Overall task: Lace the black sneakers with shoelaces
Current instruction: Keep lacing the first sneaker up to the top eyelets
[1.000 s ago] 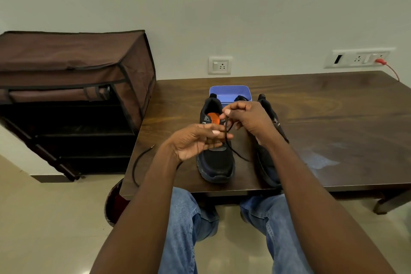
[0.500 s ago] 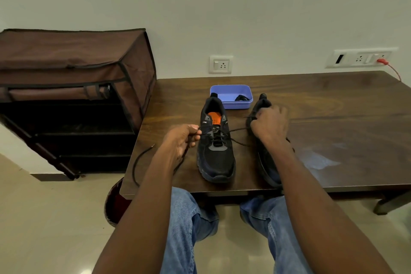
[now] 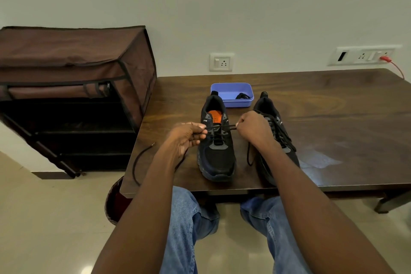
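Note:
Two black sneakers stand side by side on a dark wooden table, toes toward me. The left sneaker shows an orange insole and a black shoelace stretched straight across its upper eyelets. My left hand pinches the lace's left part; its loose tail curls over the table's left edge. My right hand pinches the right part, whose tail hangs between the shoes. My right forearm partly covers the right sneaker, which has laces through its eyelets.
A blue plastic tray with a dark bundle inside sits behind the sneakers. A brown fabric shoe rack stands left of the table. Wall sockets and a red cable are on the wall behind. My knees are under the table's front edge.
My hands moved from together above the left sneaker out to either side, drawing the lace taut across it. Both hands now sit closer to the shoe's upper eyelets.

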Motion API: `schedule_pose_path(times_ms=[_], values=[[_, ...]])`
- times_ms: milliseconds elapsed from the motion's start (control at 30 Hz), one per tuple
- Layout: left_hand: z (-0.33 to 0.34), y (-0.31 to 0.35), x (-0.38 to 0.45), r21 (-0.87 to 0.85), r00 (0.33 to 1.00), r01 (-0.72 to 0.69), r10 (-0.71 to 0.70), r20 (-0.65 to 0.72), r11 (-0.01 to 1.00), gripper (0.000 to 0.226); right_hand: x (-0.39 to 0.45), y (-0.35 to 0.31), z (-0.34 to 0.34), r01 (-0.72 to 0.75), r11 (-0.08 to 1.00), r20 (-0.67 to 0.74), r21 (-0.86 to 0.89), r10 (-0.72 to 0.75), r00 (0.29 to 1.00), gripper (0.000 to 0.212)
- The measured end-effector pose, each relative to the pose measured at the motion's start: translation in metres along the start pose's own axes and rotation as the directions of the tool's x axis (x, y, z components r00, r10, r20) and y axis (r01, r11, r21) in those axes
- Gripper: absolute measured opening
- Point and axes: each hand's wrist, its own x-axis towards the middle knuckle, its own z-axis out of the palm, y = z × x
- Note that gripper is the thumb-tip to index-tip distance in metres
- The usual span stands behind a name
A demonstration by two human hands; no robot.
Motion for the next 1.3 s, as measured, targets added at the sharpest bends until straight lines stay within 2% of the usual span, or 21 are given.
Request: schedule_pose_path(times_ms=[100, 167, 200, 267, 333, 433, 600, 667, 733, 800, 900, 1000, 1100, 1200, 1300], values=[[0.005, 0.0, -0.001, -0.003, 1.0, -0.002, 0.002, 0.001, 1.0, 0.011, -0.005, -0.001, 0.003, -0.001, 0.989, -0.035, -0.149, -0.004, 0.999, 0.013], [0.008, 0.0, -0.003, 0.007, 1.0, -0.024, 0.024, -0.009, 1.0, 0.008, -0.006, -0.006, 0.006, 0.092, 0.975, -0.078, -0.2, -0.11, 0.991, 0.007], [0.01, 0.0, -0.004, 0.012, 0.999, -0.034, 0.035, -0.013, 0.999, 0.007, -0.006, -0.009, 0.009, 0.164, 0.974, -0.089, -0.154, -0.178, 0.98, 0.008], [0.011, -0.001, -0.003, 0.044, 0.998, -0.056, 0.057, -0.024, 0.997, 0.01, -0.007, -0.017, 0.012, 0.273, 0.959, -0.039, 0.073, -0.271, 0.962, 0.019], [0.01, -0.003, -0.001, 0.104, 0.995, -0.071, 0.077, -0.056, 0.992, 0.015, -0.009, -0.023, 0.015, 0.28, 0.932, 0.049, 0.233, -0.298, 0.953, 0.021], [0.011, -0.005, 0.004, 0.134, 0.989, -0.085, 0.099, -0.108, 0.987, 0.02, -0.008, -0.024, 0.023, 0.266, 0.936, 0.109, 0.233, -0.297, 0.949, 0.013], [0.016, -0.007, 0.008, 0.121, 0.986, -0.107, 0.121, -0.117, 0.987, 0.022, -0.003, -0.023, 0.029, 0.226, 0.922, 0.044, 0.315, -0.252, 0.967, 0.014], [0.018, -0.009, 0.01, 0.116, 0.981, -0.122, 0.138, -0.136, 0.986, 0.02, 0.0, -0.023, 0.032, 0.212, 0.942, 0.049, 0.259, -0.232, 0.971, 0.018], [0.019, -0.012, 0.012, 0.115, 0.963, -0.159, 0.18, -0.2, 0.981, 0.017, 0.003, -0.021, 0.036, 0.253, 0.965, -0.019, 0.062, -0.252, 0.967, 0.018], [0.02, -0.015, 0.014, 0.143, 0.936, -0.203, 0.235, -0.262, 0.969, 0.008, 0.005, -0.019, 0.041, 0.31, 0.944, -0.087, -0.11, -0.319, 0.944, 0.016], [0.02, -0.017, 0.015, 0.24, 0.913, -0.221, 0.287, -0.292, 0.945, 0.007, 0.006, -0.023, 0.046, 0.364, 0.904, -0.116, -0.225, -0.396, 0.911, 0.012], [0.022, -0.02, 0.02, 0.268, 0.919, -0.218, 0.29, -0.267, 0.938, 0.009, 0.008, -0.028, 0.053, 0.352, 0.892, -0.077, -0.284, -0.387, 0.919, 0.017], [0.022, -0.022, 0.023, 0.274, 0.921, -0.212, 0.286, -0.267, 0.938, 0.011, 0.012, -0.029, 0.055, 0.342, 0.927, -0.052, -0.152, -0.353, 0.934, 0.007], [0.02, -0.022, 0.025, 0.25, 0.922, -0.212, 0.278, -0.27, 0.945, 0.012, 0.021, -0.024, 0.051, 0.221, 0.968, 0.048, 0.117, -0.228, 0.973, 0.024], [0.021, -0.021, 0.024, 0.235, 0.928, -0.203, 0.263, -0.262, 0.951, 0.013, 0.023, -0.021, 0.048, 0.188, 0.952, 0.082, 0.242, -0.214, 0.973, 0.031]])
